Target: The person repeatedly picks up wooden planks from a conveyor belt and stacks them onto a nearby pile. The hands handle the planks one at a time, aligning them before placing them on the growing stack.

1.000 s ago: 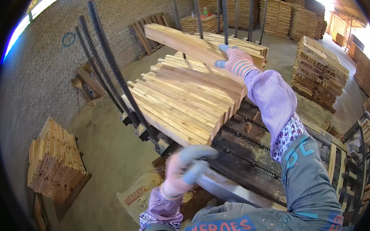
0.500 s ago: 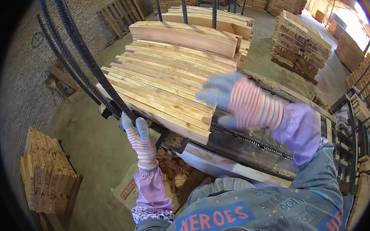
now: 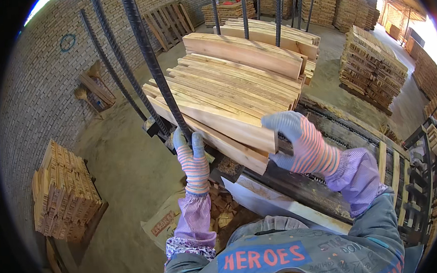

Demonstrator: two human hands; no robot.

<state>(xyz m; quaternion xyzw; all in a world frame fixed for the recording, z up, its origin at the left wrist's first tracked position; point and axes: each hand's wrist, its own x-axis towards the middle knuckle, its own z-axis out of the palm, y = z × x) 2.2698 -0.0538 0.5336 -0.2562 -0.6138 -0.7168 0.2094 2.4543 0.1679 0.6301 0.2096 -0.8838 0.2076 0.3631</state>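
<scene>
Rows of pale wooden boards (image 3: 235, 80) lie side by side in front of me, held in by upright ribbed steel bars. My right hand (image 3: 306, 143), in a grey glove with a striped cuff, grips the right end of one board (image 3: 227, 121), fingers over the end and thumb below. That board is tilted out of the row, its broad face showing. Nearest me lies another board (image 3: 239, 152), partly covered by it. My left hand (image 3: 192, 163), gloved alike, is closed around the foot of a steel bar (image 3: 156, 65), beside the boards' left part.
A chain conveyor (image 3: 331, 177) runs beneath the boards toward the right. Scrap wood pieces (image 3: 223, 206) lie below, between my arms. Stacks of boards stand on the floor, one at left (image 3: 64, 191) and one at far right (image 3: 372, 67). A brick wall (image 3: 40, 82) rises at left.
My right hand has closed on a board's end and tilted that board out of the row. My left hand stays at the steel bar. The whole view has shifted slightly.
</scene>
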